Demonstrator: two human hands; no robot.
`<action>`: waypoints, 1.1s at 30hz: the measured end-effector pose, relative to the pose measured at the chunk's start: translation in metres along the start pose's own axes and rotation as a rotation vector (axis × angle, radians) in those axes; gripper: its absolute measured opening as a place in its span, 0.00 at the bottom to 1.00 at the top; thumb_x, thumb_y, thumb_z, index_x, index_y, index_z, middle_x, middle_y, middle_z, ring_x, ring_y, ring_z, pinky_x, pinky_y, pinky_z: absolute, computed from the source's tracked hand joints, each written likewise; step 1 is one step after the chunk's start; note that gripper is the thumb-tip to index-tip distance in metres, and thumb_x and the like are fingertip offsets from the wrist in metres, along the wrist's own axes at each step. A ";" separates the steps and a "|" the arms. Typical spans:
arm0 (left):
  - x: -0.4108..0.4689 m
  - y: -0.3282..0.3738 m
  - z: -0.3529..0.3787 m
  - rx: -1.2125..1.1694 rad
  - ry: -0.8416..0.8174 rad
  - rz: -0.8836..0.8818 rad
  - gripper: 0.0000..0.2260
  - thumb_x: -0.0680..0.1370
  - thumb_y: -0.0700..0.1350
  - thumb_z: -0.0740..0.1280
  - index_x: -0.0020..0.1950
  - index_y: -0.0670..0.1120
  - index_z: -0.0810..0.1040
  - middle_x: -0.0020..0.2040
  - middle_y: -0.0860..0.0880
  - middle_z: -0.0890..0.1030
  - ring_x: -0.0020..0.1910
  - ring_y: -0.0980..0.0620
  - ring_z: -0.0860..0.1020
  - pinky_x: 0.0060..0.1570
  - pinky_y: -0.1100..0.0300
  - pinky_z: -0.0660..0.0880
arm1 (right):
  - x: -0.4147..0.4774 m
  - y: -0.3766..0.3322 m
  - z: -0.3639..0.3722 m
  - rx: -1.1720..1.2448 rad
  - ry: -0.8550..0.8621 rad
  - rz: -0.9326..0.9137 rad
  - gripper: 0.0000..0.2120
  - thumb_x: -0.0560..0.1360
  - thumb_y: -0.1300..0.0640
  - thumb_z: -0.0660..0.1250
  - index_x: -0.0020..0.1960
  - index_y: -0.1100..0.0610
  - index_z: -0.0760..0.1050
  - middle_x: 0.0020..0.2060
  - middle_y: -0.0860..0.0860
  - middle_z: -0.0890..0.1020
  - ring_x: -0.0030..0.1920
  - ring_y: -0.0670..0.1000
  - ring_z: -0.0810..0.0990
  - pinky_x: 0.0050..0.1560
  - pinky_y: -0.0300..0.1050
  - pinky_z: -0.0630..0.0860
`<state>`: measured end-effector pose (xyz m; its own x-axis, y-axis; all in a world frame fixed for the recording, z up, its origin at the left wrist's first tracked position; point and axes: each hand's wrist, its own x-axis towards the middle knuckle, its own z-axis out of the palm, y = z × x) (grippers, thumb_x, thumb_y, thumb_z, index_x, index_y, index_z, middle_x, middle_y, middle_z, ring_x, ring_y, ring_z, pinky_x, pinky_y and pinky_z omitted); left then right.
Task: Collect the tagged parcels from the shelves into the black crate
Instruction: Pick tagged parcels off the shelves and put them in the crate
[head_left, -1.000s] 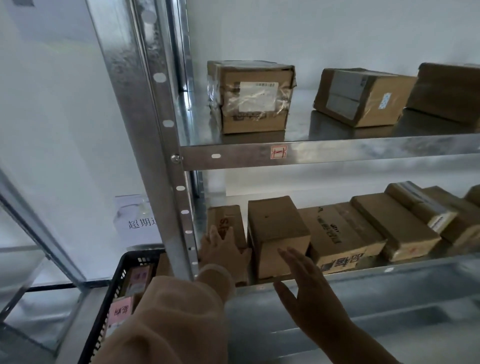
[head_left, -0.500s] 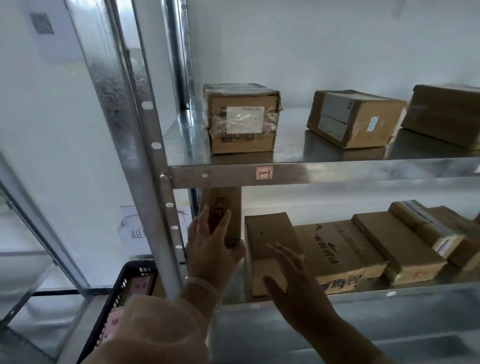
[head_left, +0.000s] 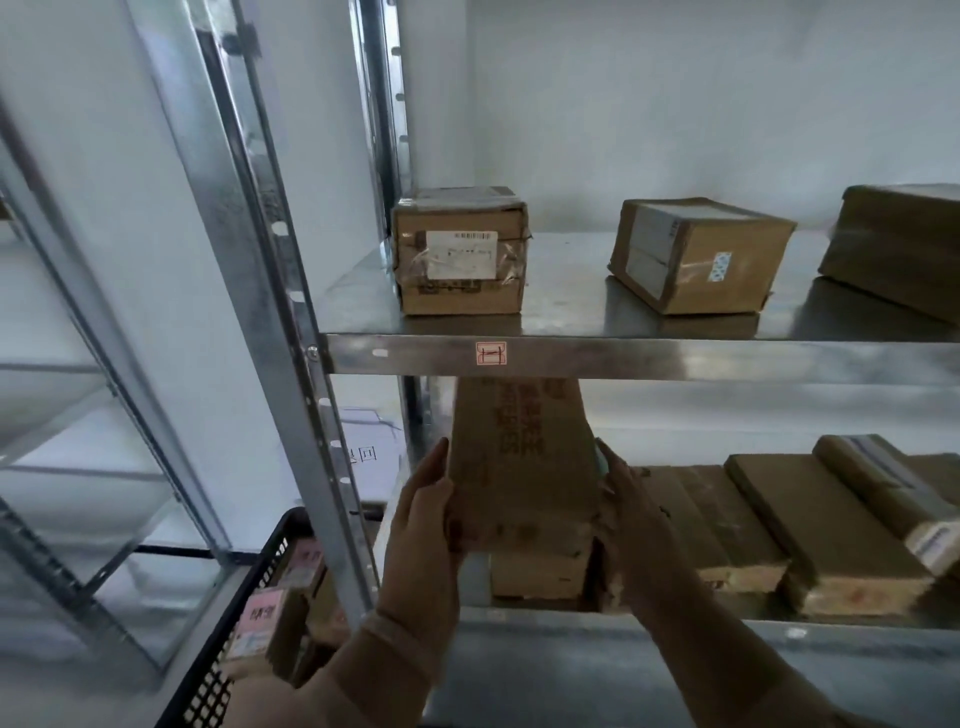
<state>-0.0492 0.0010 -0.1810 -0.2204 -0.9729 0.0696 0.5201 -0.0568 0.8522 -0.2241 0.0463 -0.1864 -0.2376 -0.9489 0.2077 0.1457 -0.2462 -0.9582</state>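
A flat brown cardboard parcel (head_left: 519, 467) with red print is held upright in front of the lower shelf, its top hidden behind the upper shelf's front rail. My left hand (head_left: 423, 540) grips its left edge and my right hand (head_left: 631, 525) grips its right edge. Below it, a small box (head_left: 540, 574) stays on the lower shelf. The black crate (head_left: 249, 613) stands at the lower left and holds parcels with pink tags (head_left: 262, 618).
The upper shelf (head_left: 649, 353) carries a taped box with a white label (head_left: 460, 249), a second box (head_left: 696, 254) and a third at the right edge (head_left: 898, 244). Several flat parcels (head_left: 826, 525) lie on the lower shelf. A steel upright (head_left: 270, 332) stands left of my hands.
My left hand lifted the flat parcel off the lower shelf and stood it upright. My right hand came in and took hold of its right edge. The view tilted upward.
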 end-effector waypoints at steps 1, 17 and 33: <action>-0.005 -0.002 0.004 -0.045 -0.020 -0.037 0.20 0.77 0.49 0.58 0.68 0.49 0.74 0.62 0.42 0.80 0.61 0.39 0.78 0.59 0.32 0.72 | -0.001 -0.001 -0.004 0.051 -0.018 0.029 0.21 0.83 0.47 0.51 0.63 0.59 0.72 0.53 0.62 0.81 0.52 0.63 0.82 0.45 0.51 0.80; -0.064 -0.018 0.007 0.575 0.067 0.112 0.17 0.71 0.49 0.72 0.59 0.53 0.77 0.59 0.46 0.77 0.54 0.51 0.81 0.45 0.58 0.81 | -0.051 0.011 -0.014 -0.113 -0.106 -0.094 0.29 0.71 0.49 0.68 0.71 0.46 0.64 0.64 0.51 0.71 0.61 0.55 0.77 0.46 0.51 0.82; -0.169 -0.021 -0.077 0.372 0.391 -0.312 0.26 0.67 0.41 0.78 0.60 0.52 0.72 0.56 0.45 0.78 0.45 0.49 0.84 0.45 0.49 0.82 | -0.118 0.094 0.058 -0.600 -0.492 -0.014 0.34 0.76 0.53 0.68 0.70 0.36 0.51 0.72 0.45 0.57 0.66 0.33 0.60 0.51 0.18 0.65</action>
<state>0.0404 0.1499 -0.2505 0.0398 -0.9370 -0.3471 0.1421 -0.3386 0.9302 -0.1262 0.1240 -0.2895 0.2383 -0.9596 0.1494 -0.4328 -0.2427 -0.8682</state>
